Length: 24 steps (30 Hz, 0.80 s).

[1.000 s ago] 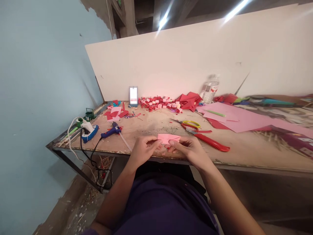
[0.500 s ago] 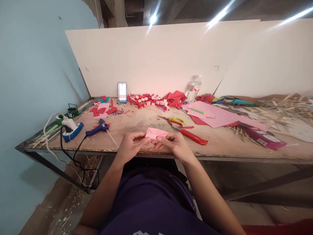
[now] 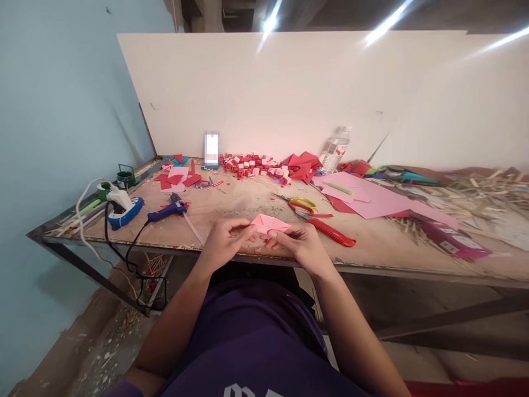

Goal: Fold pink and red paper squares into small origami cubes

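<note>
While gripping folded pink paper (image 3: pixel 269 222) between left hand (image 3: pixel 222 242) and right hand (image 3: pixel 303 248) above the near side of the desk (image 3: pixel 231 205), tilted it lower at right than before, so was still handling it.

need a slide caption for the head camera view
Left hand and right hand hold a folded pink paper at a worktable, with scissors and a blue glue gun nearby.

Streaked glare from overhead lights (image 3: pixel 270 24), deep shadow beneath the table (image 3: pixel 231 201), blur and stretching toward the edges.
</note>
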Available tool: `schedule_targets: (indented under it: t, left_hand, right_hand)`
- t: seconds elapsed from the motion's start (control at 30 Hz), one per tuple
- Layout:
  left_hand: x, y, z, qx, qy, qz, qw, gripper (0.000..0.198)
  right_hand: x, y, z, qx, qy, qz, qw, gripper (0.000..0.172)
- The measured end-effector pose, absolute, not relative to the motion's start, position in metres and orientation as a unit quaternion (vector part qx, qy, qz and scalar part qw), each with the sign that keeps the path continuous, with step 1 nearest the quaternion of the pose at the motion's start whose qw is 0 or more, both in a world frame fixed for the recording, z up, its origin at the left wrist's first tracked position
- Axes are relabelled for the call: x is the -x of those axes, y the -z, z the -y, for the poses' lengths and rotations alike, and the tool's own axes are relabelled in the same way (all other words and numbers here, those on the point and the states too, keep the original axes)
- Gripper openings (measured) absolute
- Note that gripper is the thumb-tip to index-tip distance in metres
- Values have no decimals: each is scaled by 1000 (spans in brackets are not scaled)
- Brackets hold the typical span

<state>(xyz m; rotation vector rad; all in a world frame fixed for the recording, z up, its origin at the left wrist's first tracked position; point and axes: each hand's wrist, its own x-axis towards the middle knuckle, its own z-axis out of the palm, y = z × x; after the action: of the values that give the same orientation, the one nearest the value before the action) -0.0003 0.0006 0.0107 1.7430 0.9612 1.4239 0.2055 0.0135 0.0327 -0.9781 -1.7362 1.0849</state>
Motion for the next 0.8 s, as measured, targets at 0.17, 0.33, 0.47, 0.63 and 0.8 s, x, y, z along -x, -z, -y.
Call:
schedule_targets:
  t: [0.17, 0.33, 0.47, 0.63, 0.8]
  left_hand:
    - [2, -11, 0, -654, -570, -382, 318, 28]
    - [3, -12, 0, -658, -556, -374, 344, 27]
    - [3, -11, -2, -660, -551, -362, 359, 26]
    - [3, -10, -3, -659, -563, -393, 307, 24]
    - [2, -10, -3, -647, -573, -404, 301, 25]
  right_hand:
    - [-207, -29, -16, 355, -473, 679, 436, 31]
    - [-208, -26, -17, 346, -481, 671, 445, 33]
    - [-206, -29, -16, 345, -479, 677, 439, 35]
    - [-204, -27, -16, 350, -481, 680, 429, 36]
    - [-203, -23, -21, 344, -499, 660, 444, 37]
